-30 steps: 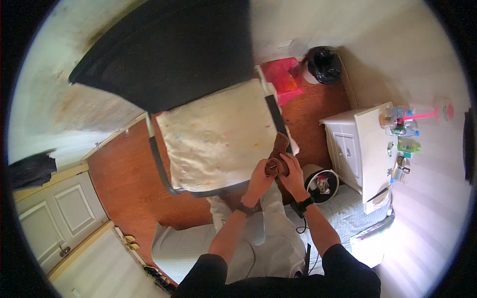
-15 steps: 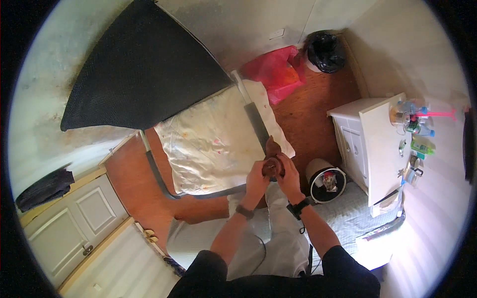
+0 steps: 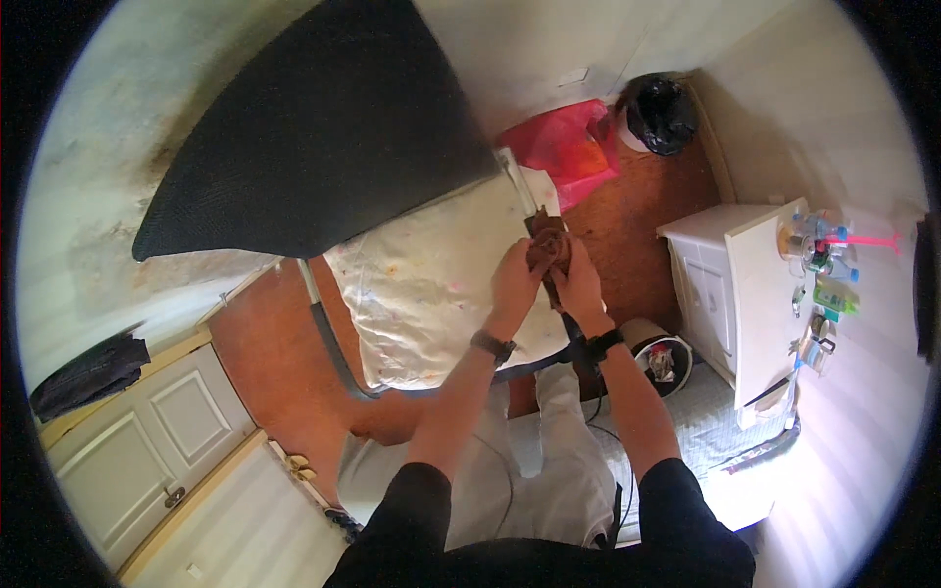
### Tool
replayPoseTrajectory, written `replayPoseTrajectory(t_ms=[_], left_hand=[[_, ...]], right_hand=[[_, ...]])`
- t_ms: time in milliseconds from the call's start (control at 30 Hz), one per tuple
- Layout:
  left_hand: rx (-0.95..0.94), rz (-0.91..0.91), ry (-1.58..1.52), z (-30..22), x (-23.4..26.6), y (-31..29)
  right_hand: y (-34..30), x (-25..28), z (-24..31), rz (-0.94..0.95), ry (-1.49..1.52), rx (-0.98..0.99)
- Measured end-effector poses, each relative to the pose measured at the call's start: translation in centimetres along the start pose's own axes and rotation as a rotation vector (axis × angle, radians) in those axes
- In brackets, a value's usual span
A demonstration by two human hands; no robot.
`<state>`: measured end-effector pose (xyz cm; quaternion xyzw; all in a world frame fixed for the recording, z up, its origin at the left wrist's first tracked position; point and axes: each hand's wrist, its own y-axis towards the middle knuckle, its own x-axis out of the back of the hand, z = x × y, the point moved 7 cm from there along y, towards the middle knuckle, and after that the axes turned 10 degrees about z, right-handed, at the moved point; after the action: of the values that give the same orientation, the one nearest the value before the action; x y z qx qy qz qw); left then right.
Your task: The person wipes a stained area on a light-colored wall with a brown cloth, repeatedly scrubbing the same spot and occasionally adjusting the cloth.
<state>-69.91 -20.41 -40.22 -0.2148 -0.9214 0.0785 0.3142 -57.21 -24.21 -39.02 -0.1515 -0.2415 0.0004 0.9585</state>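
Note:
Both my hands are closed on a crumpled brown cloth point(image 3: 549, 251), held out in front of me. My left hand point(image 3: 512, 292) grips its left side and my right hand point(image 3: 580, 290) its right side, with the fingertips nearly meeting. Part of the cloth hangs loose beyond and below the fingers. It lies in line with a metal rail point(image 3: 517, 183) that has dark padding; I cannot tell whether the two touch. Beneath and to the left spreads a stained cream fabric cushion point(image 3: 421, 294), with a large black woven panel point(image 3: 323, 127) rising behind it.
A pink plastic bag point(image 3: 559, 147) and a black-lined bin point(image 3: 661, 116) stand at the far wall. On the right are a white cabinet point(image 3: 708, 304) with bottles on top and a bucket point(image 3: 663, 361) holding rubbish. A cable hangs near my right arm.
My hands have moved farther forward with the brown cloth, arms stretched out more. The cloth is bunched differently, with a piece now hanging below the fingers. The view has shifted slightly.

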Motion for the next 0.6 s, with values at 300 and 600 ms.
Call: replayPoseTrajectory(t_ms=[300, 600], left_hand=[[0.054, 0.210, -0.097, 1.6, -0.7, -4.5], [-0.059, -0.006, -0.289, -0.8, 17.8, -10.2]], right_hand=[[-4.7, -2.0, 0.8, -0.064, -0.146, -0.009], [-3.7, -6.5, 18.6, -0.027, -0.045, 0.205]])
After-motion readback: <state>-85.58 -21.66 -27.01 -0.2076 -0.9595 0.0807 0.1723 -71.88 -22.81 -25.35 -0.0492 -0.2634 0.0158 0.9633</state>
